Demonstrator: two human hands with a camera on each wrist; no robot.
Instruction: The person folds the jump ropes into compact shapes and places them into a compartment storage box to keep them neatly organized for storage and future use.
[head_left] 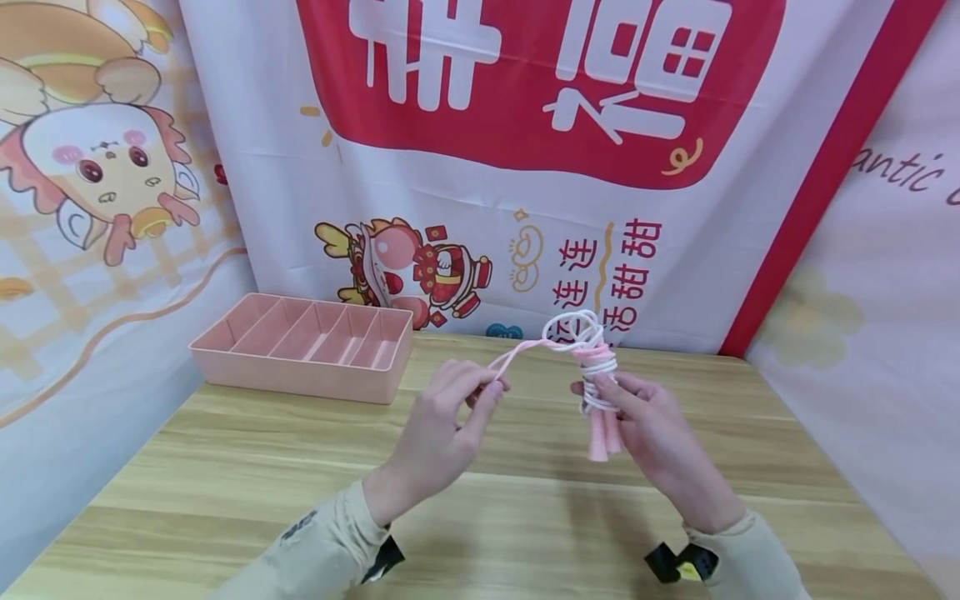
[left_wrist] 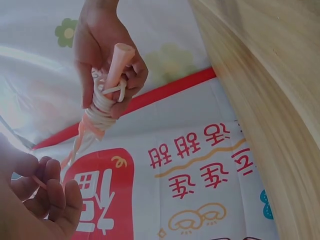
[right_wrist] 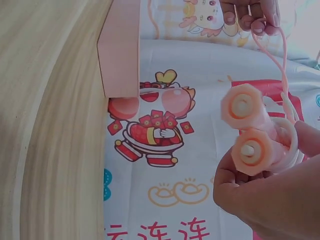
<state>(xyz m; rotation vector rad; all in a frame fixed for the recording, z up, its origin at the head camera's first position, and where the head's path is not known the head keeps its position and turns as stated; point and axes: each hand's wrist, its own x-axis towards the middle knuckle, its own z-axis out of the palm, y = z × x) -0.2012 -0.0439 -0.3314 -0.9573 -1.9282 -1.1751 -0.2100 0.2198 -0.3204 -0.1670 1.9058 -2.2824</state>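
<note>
A jump rope (head_left: 597, 379) has two pink handles side by side, with white cord wound several times round them and pink cord near the top. My right hand (head_left: 660, 429) grips this bundle above the table, the thumb lying across the wraps. Both handle ends (right_wrist: 243, 107) point at the camera in the right wrist view. Out to the left, my left hand (head_left: 444, 425) pinches a pink loop of cord (head_left: 517, 352) between thumb and fingers, and the cord runs from there to the top of the bundle. White loops (head_left: 573, 327) stick up above the handles.
On the wooden table (head_left: 300, 483), a pink divided box (head_left: 300, 375) stands at the back left. Printed cloth (head_left: 450, 183) hangs behind the table, with more cloth on both sides.
</note>
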